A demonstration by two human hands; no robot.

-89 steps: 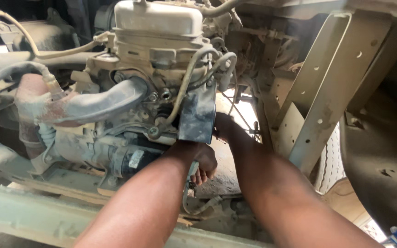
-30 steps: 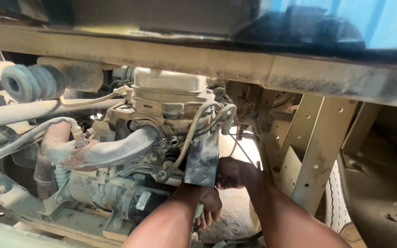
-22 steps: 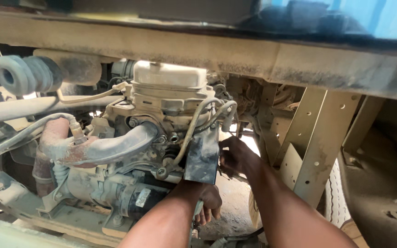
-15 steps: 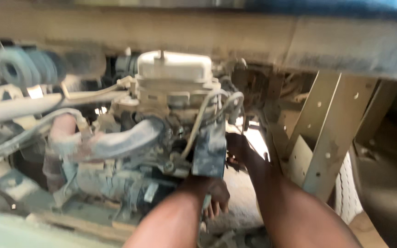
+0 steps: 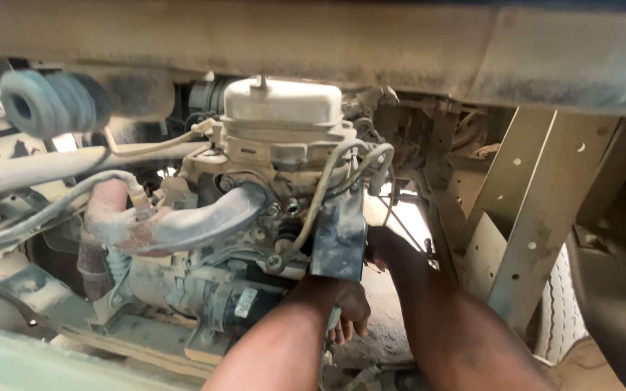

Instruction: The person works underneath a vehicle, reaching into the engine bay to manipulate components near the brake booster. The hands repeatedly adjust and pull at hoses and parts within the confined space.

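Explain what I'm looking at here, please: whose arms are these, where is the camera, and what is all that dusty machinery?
The camera sits on a person's head and looks down, so both bare arms are that person's own. They reach under a vehicle's frame into a dusty engine. On top of it sits a pale rounded cap; a thick curved hose crosses the front, and a ribbed rubber bellows hangs at upper left. The left hand is just below a dark upright bracket, its fingers curled; whether they grip anything I cannot tell. The right hand is reaching behind that bracket and is mostly hidden. At right stands a slanted steel frame brace with holes, and part of a tyre.
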